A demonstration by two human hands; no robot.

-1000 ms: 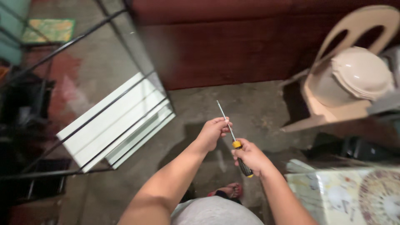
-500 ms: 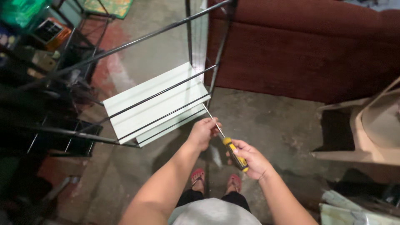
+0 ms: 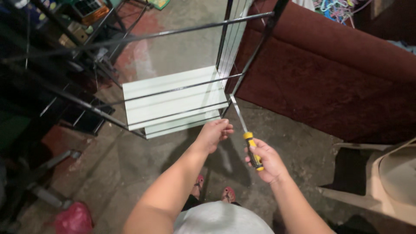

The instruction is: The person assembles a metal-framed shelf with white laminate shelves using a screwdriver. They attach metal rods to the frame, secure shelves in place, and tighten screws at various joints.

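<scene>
The right hand (image 3: 265,160) had closed its grip around a screwdriver's (image 3: 248,141) yellow-and-black handle. Its long shaft slanted up and away from that grip toward the metal rack's (image 3: 234,89) corner post. The left hand (image 3: 214,134), fingers curled, empty, was nearer the tip.

A single head-worn camera looks steeply down the person's own front, with both forearms entering from the bottom edge and the feet visible far below on the concrete floor (image 3: 143,173). The view faces forward and downward, close to the left hand (image 3: 213,134) and right hand (image 3: 266,161) at centre frame. Farther out, a metal shelf frame (image 3: 182,89) fills the upper left, a dark red sofa (image 3: 338,82) the upper right, and a beige plastic chair (image 3: 390,182) the lower right corner.
</scene>
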